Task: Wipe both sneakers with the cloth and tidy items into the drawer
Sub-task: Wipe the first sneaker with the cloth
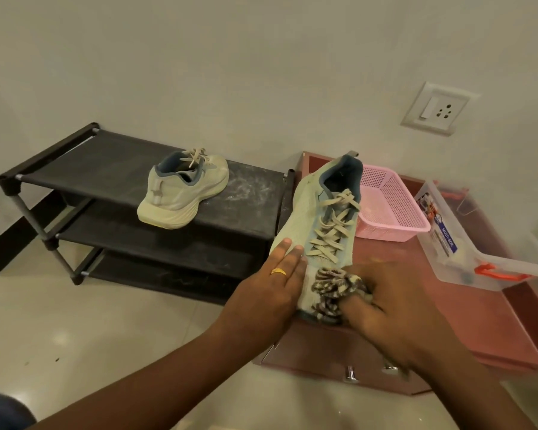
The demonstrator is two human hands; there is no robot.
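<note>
One pale green sneaker lies on the reddish drawer unit, toe toward me. My left hand rests flat along its left side with straight fingers. My right hand grips a brown-and-cream patterned cloth and presses it on the sneaker's toe; the hand is blurred. The second sneaker sits on the top shelf of the black shoe rack, heel toward me. A drawer front with metal knobs shows below my right wrist.
A pink mesh basket stands behind the held sneaker. A clear plastic box with orange latches sits at the right of the unit. A wall socket is above. Pale floor tiles spread at left.
</note>
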